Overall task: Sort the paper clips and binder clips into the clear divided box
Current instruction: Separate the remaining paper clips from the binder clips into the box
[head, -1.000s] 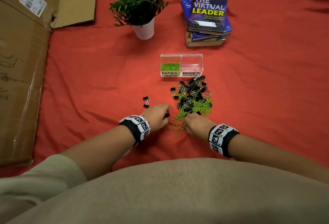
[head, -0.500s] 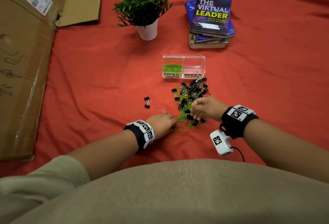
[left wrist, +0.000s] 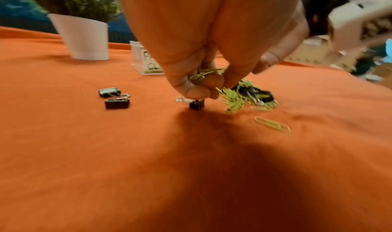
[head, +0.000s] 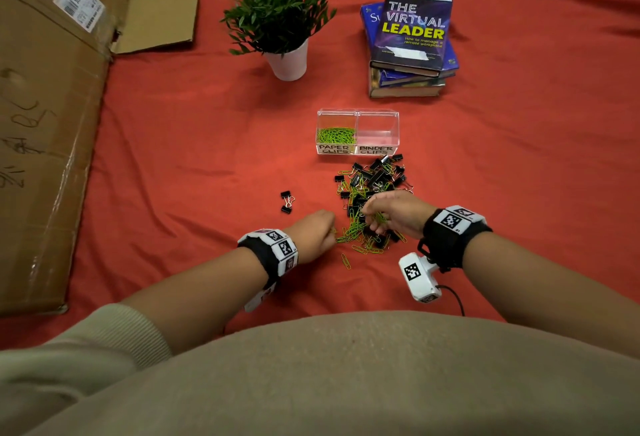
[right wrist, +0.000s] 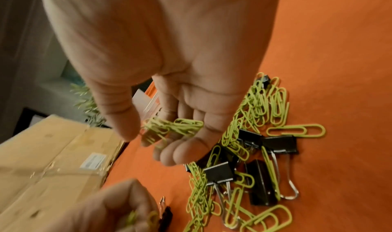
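Note:
A mixed pile of green paper clips and black binder clips lies on the red cloth just in front of the clear divided box. The box's left cell, labelled PAPER CLIPS, holds green paper clips; the BINDER CLIPS cell looks bare. My left hand is at the pile's near left edge and pinches a few green paper clips, with a black binder clip just under its fingertips. My right hand hovers over the pile and cradles a bunch of paper clips in curled fingers.
Two binder clips lie apart to the left of the pile, and one loose paper clip lies near me. A potted plant and a stack of books stand behind the box. Flattened cardboard covers the left side.
My right hand has lifted from the pile's near edge to above its middle, carrying paper clips. The left hand has stayed at the pile's left edge.

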The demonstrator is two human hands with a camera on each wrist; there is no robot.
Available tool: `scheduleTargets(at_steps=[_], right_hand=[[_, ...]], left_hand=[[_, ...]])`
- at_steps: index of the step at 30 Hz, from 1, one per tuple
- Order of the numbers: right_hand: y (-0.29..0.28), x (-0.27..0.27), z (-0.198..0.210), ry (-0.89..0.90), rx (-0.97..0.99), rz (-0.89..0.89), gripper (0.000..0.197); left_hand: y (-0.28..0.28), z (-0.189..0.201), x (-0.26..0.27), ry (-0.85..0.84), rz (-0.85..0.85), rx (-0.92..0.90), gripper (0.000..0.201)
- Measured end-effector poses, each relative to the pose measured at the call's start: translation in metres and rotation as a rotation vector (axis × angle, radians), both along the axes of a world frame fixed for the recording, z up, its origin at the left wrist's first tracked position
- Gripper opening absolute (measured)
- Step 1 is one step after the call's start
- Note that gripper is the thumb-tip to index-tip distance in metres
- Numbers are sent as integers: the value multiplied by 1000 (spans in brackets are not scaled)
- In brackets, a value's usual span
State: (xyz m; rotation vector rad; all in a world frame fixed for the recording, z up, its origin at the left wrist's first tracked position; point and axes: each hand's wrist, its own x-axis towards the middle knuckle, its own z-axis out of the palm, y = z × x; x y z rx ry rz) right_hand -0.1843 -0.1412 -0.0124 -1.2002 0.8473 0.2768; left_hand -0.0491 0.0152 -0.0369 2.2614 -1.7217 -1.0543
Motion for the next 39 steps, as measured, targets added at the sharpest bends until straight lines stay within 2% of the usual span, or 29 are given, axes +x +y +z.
scheduleTargets(at_steps=[5,7,9,12,16,18,20,22,25,28,34,37,39], right_hand=[[7,12,-3,62,-222,177,15],[10,18,-3,88,-397,292,16],[13,21,-3,72,-655,453,12],[17,23,-4,62,-835,673,16],[20,21,-13,89,-1017,978,32],[21,19,-15,95,-1075,1006,29],[21,18,-16,90,-1101,1017,24],[20,17,-17,69,-1074,994,22],[14,16,-17,61,-939,859,18],[0,18,-7,59,-753,681,13],[-34,31,26,16,-422,366,16],[-50,52,39,-52,-235,206,23],[-62,72,46,-81,-225,140,32]], left_hand=[[-9,8,14,152,202,-6,17],[-11,8,16,198,256,24,25],[-13,6,16,236,291,55,26],[-15,5,12,269,323,101,23],[-17,5,0,167,289,96,8],[-16,3,-4,101,205,88,5],[-14,1,-6,23,83,70,18],[-13,0,-6,-57,-19,52,31],[-14,-2,-6,-131,-99,42,39],[-15,1,-6,-186,-132,41,39],[-18,3,-9,-206,-135,54,25],[-16,-2,-13,-229,-135,124,30],[-15,-5,-12,-237,-148,161,35]])
